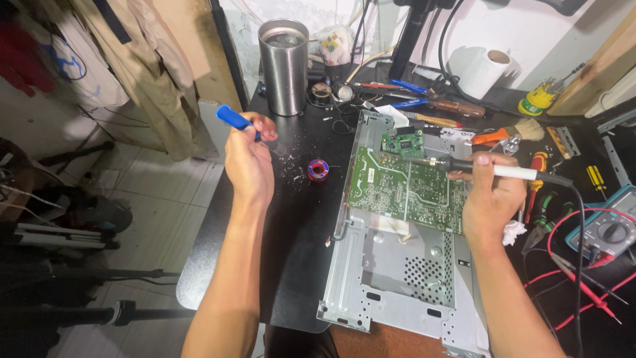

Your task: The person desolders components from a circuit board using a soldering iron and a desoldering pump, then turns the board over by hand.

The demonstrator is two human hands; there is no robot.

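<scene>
Right hand (491, 197) has its grip clenched around a soldering iron (493, 170), white-and-black handle, tip pointing left and sitting over the green circuit board (404, 189); can't tell if the tip actually touches.

Board is mounted in a grey metal chassis (404, 278) lying flat on the black counter (298, 238).

Left hand (248, 162) is raised off the counter's left side, grip closed on a blue-handled tool (233, 118), looks like a desoldering pump but the body is mostly hidden by the fingers.

Small solder spool (318, 170) sits on the counter between left hand and chassis. Steel tumbler (283, 66) stands behind it.

Multimeter (609, 232) with red leads is at far right. Brush (510, 134), screwdrivers and a paper roll (480, 69) are along the back edge.
</scene>
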